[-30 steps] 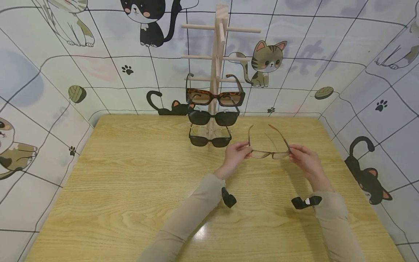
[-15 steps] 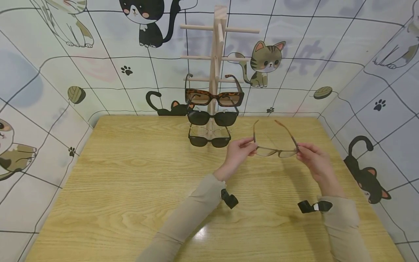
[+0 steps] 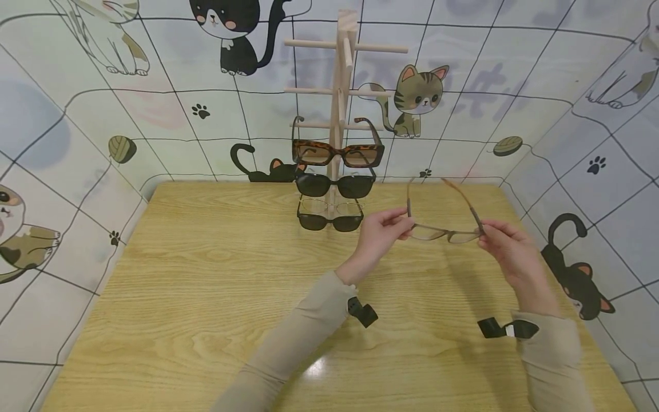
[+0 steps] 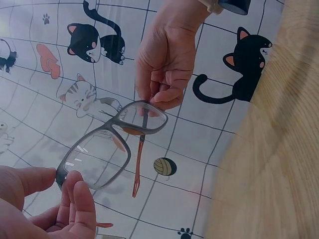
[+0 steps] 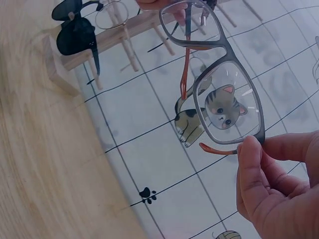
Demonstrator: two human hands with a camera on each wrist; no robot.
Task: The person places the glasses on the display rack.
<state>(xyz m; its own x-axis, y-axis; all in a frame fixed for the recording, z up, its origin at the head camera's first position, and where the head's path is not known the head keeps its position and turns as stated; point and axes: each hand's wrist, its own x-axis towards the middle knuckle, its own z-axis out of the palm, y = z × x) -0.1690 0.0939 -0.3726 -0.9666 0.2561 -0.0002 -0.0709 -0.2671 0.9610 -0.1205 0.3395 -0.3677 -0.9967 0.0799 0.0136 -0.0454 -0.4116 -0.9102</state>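
Note:
A pair of eyeglasses (image 3: pixel 447 232) with a grey frame, clear lenses and orange-brown temple tips is held above the table, temples unfolded and pointing away. My left hand (image 3: pixel 380 232) pinches its left hinge corner between thumb and fingers. At the opposite corner my right hand (image 3: pixel 515 254) pinches the frame the same way. The left wrist view shows the grey front (image 4: pixel 107 144) spanning both hands, tilted. Clear lenses (image 5: pixel 229 104) carry small white marks in the right wrist view.
Left of the hands stands a wooden display rack (image 3: pixel 346 74) with horizontal pegs. It bears tortoiseshell sunglasses (image 3: pixel 337 153), black sunglasses (image 3: pixel 336 186), thin gold-rimmed glasses (image 3: pixel 314 204) and lower dark sunglasses (image 3: pixel 330 222). A cat-print backdrop (image 3: pixel 206 137) surrounds the wooden table (image 3: pixel 206 286).
Both hands have carried the eyeglasses to the right and slightly away from the body. The right hand moved further right, and the frame now slants down toward it. The rack stays put.

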